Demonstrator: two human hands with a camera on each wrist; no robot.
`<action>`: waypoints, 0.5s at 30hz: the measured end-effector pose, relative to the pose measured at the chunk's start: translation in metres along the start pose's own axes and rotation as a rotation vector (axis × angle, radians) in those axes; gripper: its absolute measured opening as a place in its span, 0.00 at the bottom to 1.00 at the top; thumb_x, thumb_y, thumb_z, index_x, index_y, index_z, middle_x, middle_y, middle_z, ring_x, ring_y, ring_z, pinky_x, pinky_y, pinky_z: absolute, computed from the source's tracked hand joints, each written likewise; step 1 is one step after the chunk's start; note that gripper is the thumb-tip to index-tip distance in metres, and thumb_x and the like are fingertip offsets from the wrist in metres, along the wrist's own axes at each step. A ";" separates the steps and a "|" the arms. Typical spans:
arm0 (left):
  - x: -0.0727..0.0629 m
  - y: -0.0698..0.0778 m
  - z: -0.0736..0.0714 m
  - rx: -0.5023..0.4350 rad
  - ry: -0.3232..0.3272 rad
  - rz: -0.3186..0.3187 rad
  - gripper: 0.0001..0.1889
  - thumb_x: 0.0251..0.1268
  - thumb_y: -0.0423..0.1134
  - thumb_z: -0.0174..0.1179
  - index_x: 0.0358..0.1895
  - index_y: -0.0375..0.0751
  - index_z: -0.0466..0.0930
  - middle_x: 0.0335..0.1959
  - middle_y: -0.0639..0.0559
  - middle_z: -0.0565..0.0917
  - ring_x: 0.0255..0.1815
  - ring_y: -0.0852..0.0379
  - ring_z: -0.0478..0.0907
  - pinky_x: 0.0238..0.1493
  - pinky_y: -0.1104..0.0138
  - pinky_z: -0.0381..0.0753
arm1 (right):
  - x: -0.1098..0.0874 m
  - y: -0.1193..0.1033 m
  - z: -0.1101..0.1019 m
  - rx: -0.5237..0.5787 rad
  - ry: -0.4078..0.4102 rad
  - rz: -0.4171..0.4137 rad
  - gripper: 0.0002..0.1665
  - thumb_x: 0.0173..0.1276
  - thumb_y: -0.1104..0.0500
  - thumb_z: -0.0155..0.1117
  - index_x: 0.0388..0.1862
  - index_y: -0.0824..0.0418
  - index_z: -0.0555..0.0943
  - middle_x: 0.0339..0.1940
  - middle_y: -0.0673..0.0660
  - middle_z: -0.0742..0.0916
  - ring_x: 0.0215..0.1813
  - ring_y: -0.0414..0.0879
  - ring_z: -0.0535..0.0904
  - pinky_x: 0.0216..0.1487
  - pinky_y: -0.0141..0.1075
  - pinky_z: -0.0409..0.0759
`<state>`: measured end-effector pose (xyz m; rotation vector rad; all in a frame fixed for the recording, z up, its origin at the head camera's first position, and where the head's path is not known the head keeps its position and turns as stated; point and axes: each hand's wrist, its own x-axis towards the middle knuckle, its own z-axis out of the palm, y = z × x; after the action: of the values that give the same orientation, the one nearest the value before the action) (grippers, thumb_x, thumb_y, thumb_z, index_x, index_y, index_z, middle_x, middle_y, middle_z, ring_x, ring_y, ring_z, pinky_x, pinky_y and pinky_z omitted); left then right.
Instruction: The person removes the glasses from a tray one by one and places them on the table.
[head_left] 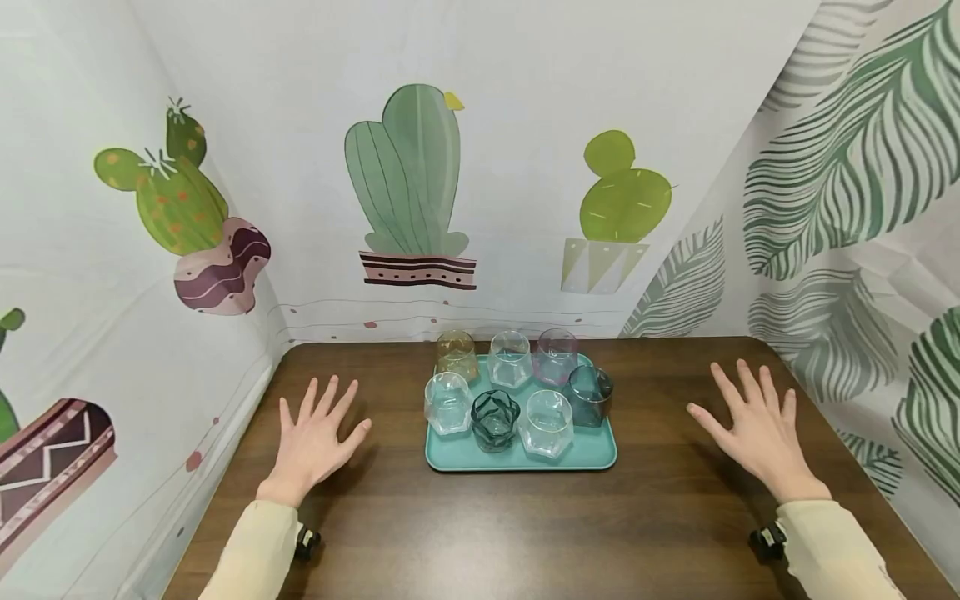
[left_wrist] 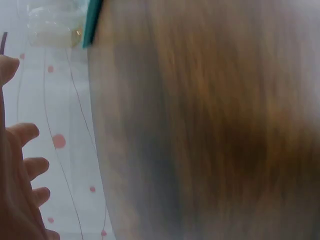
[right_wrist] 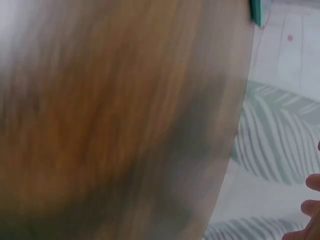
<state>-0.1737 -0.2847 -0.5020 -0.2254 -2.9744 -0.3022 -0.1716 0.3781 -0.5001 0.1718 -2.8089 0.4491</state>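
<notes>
My left hand (head_left: 318,437) is spread over the table left of a teal tray (head_left: 480,460), its fingers apart and holding nothing. To the right of the tray my right hand (head_left: 761,433) is spread the same way, also holding nothing. Several glasses stand on the tray. At the back are an amber glass (head_left: 457,357), a clear glass (head_left: 511,360) and a pinkish glass (head_left: 556,357). Nearer me are a clear hexagonal-based glass (head_left: 448,404), a dark faceted glass (head_left: 495,421), another clear glass (head_left: 547,425) and a dark smoky glass (head_left: 589,396).
The brown wooden table (head_left: 450,533) backs onto a white cloth wall (head_left: 517,208) printed with cacti. More printed cloth hangs along both sides, with leaves on the right. A black wrist strap (head_left: 768,542) shows at the right sleeve, another (head_left: 307,542) at the left.
</notes>
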 end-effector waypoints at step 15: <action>-0.017 0.048 0.019 -0.414 0.009 -0.027 0.45 0.74 0.63 0.58 0.83 0.37 0.57 0.80 0.34 0.63 0.78 0.31 0.60 0.76 0.34 0.65 | 0.000 -0.050 0.011 0.156 0.048 -0.108 0.47 0.72 0.41 0.69 0.82 0.59 0.63 0.77 0.74 0.67 0.75 0.76 0.60 0.65 0.77 0.62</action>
<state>-0.1520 -0.2366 -0.5139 -0.2248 -2.8742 -0.9189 -0.1667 0.3277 -0.4962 0.3391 -2.7018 0.6377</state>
